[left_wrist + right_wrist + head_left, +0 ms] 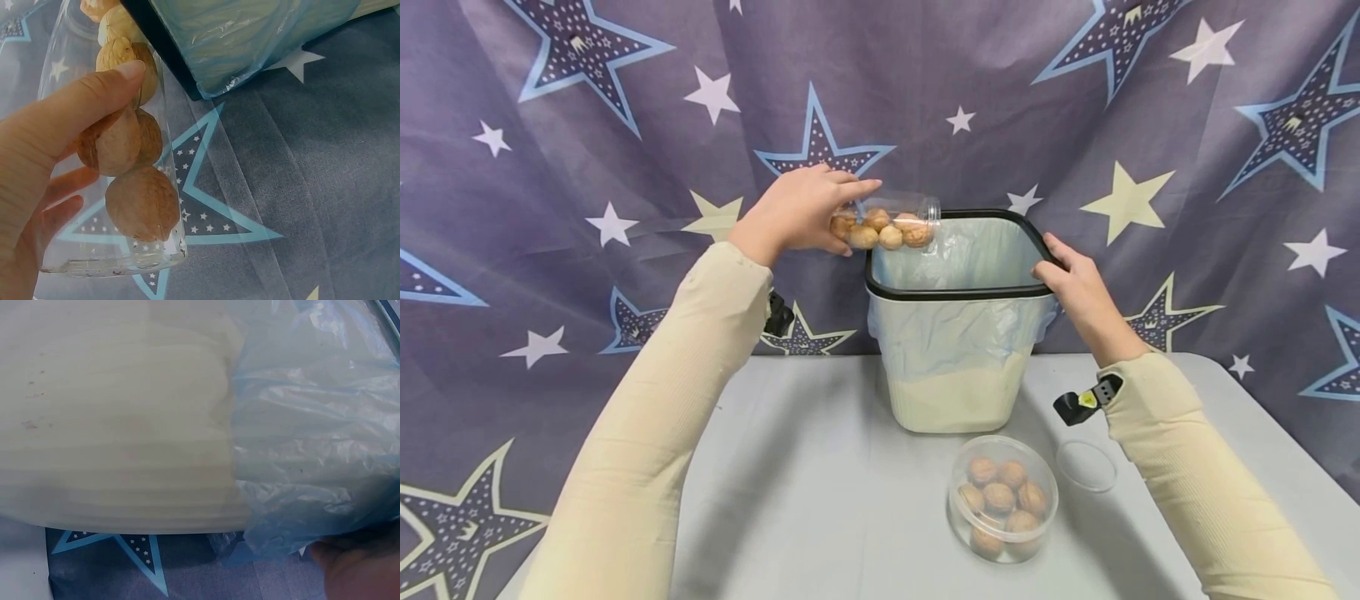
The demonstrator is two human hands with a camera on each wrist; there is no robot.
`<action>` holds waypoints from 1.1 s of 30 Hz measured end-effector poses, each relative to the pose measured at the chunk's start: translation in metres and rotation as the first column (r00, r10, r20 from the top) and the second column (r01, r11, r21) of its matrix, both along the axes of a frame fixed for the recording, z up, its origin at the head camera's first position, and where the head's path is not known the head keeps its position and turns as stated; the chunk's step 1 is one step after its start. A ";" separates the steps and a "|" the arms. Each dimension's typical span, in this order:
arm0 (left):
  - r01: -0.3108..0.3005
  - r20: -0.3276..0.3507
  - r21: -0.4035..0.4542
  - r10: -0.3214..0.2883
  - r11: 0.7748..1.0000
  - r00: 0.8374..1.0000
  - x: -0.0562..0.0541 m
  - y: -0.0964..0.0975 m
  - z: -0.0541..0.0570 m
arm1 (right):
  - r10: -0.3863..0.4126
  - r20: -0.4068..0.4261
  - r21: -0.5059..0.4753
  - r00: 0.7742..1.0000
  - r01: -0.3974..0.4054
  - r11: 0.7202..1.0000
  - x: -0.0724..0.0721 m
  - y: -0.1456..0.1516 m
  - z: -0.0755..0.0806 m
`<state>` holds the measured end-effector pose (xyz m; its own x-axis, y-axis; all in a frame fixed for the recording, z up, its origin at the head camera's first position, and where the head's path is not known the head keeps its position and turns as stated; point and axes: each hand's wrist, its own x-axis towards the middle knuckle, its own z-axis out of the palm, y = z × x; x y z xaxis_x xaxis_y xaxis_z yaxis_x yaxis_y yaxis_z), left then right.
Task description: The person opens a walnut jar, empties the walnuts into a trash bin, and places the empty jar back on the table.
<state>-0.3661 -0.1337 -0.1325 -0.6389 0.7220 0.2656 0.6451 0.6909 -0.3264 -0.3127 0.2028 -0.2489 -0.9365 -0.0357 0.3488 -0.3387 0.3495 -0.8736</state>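
The left hand point(801, 208) is raised above the far edge of the bench point(790, 500), its fingers curled round a clear jar point(880, 204), the thumb on one side and fingertips showing through the wall on the other. The hand grips the jar toward its base, probably to leave the mouth end free. The jar lies almost level, so the walnuts point(917, 232) are strung out along its lower side, all inside it. Its threaded mouth reaches over the left rim of the bin and appears to have no lid on.

The bin point(955, 400) stands upright just in from the bench's far edge, right of the middle. A thin bluish liner point(940, 342) is folded over its black rim point(962, 293), likely to keep the inside clean and the bag from slipping.

Between the bin and the near side of the bench, whose edge is out of view, sits a round clear tub point(1052, 502) of more walnuts, upright and apart from the bin.

The right hand point(1078, 292) pinches the bin's right rim between thumb and fingers, seemingly to steady it. Below that hand, just right of the tub, a clear disc point(1087, 467), perhaps the jar's lid, lies flat on the bench.
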 end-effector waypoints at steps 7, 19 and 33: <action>-0.013 -0.023 0.009 0.014 1.000 1.000 0.001 -0.001 -0.001 | 0.002 0.002 0.005 1.000 -0.002 1.000 -0.001 0.001 -0.001; -0.018 -0.019 0.006 0.018 1.000 1.000 0.002 -0.001 -0.002 | 0.000 -0.002 -0.001 1.000 0.000 1.000 0.002 -0.001 0.000; -0.022 0.029 0.046 0.020 0.999 0.999 0.001 0.001 0.001 | 0.003 0.009 -0.008 1.000 -0.003 1.000 -0.002 0.001 -0.001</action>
<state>-0.3649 -0.1327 -0.1315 -0.6617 0.6956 0.2798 0.6390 0.7184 -0.2749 -0.3143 0.2035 -0.2498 -0.9394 -0.0360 0.3409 -0.3322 0.3410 -0.8794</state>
